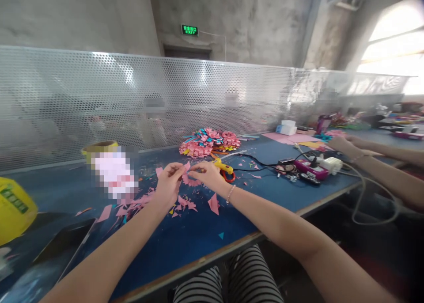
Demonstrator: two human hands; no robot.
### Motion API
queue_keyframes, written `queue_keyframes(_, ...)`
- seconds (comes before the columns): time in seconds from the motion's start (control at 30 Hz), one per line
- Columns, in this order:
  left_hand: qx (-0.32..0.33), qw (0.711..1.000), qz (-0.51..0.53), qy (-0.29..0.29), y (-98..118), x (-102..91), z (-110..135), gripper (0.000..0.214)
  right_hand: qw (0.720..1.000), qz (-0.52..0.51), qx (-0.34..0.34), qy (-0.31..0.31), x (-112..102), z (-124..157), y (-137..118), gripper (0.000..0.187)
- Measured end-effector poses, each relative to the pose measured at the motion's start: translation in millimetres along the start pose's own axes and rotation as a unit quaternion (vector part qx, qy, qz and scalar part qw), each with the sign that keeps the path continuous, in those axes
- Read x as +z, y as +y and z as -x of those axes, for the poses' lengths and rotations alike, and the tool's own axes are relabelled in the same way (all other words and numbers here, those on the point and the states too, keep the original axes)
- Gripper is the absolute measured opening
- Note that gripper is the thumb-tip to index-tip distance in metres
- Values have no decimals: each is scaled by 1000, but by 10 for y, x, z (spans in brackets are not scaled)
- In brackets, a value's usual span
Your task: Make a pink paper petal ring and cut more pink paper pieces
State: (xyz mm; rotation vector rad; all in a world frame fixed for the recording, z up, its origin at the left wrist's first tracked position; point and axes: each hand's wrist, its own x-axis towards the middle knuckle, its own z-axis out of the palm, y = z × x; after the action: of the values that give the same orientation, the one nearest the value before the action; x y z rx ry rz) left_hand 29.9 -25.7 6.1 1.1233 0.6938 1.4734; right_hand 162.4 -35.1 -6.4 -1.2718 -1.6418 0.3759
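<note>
My left hand and my right hand meet above the blue table, both pinching one small folded piece of pink paper between fingertips. Under the hands lie several pink paper scraps and a larger pink triangle. Yellow-handled scissors rest just behind my right hand. Beyond them sit finished paper flowers in pink and mixed colours.
A perforated metal screen walls the table's far side. A tape roll and a yellow bag stand left, with a dark phone near the front edge. To the right are a pink device with cables and another person's arms.
</note>
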Motion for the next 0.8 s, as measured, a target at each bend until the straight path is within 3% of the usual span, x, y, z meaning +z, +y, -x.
queue_keyframes(0.13, 11, 1000, 1, -9, 4, 19, 14, 22, 999, -2, 11, 44, 44, -3, -36, 17)
queue_keyframes(0.8, 16, 1000, -21, -14, -25, -12, 16, 21, 993, -94, 49, 49, 184, -39, 58, 16)
